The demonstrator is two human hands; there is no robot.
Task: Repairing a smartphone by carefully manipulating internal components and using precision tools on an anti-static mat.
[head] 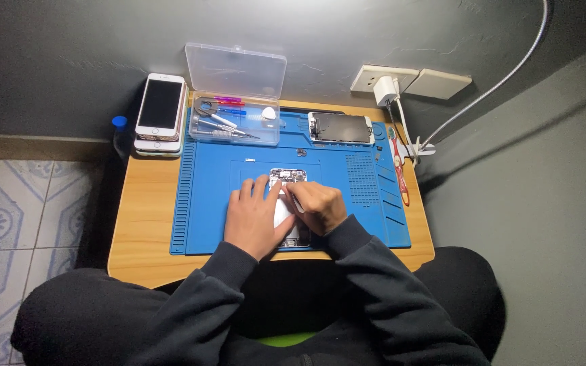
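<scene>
Pinching small tool (296,201) in right hand (320,207), left hand (256,215) flat pinning opened phone (287,177) on mat (347,203); mid-teardown, next needs steady prying.

Single head view, looking steeply down, fairly near, over a small table (145,224)

A matt blue rubbery work mat (211,203) covers a smooth pale wood-look tabletop (145,217), where an opened phone (287,177) shows bare metal parts and a white plastic-looking surface between the left hand (256,217) and right hand (319,207), both in soft matt black cloth sleeves (374,285). Behind it, a clear glossy plastic box (235,122) holds metal-tipped tools (222,125), beside stacked phones (161,112) with glossy dark glass and a detached screen (340,127) equally shiny. The grey wall (69,47) looks rough and matt, the floor tiles (8,203) smooth and patterned.
</scene>
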